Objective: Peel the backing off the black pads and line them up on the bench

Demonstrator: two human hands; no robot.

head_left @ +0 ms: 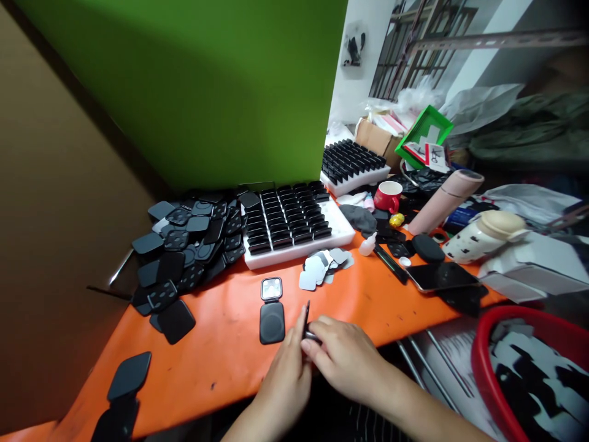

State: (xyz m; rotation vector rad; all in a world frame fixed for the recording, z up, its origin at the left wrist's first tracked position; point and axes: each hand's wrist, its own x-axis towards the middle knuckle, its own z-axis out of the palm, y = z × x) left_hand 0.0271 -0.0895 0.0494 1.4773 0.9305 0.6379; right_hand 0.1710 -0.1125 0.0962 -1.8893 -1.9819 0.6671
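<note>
My left hand [286, 374] is closed round a thin black flat piece [307, 312], seen edge-on, at the table's front edge. Close against it, my right hand [345, 353] grips a dark rod-like tool with a ribbed end [313, 336]; its kind is mostly hidden by the fingers. Just beyond my left hand lies an opened black square compact [272, 322] with a small mirror [271, 288] in its upper half. A loose pile of silvery mirror plates [316, 270] rests behind it.
On the orange table [221, 362], black compacts [172, 270] are heaped at left. A white foam tray [338, 227] holds rows of black pieces. At right are a small bottle [368, 244], a phone [442, 277], a red mug [389, 195] and a red basin [481, 362].
</note>
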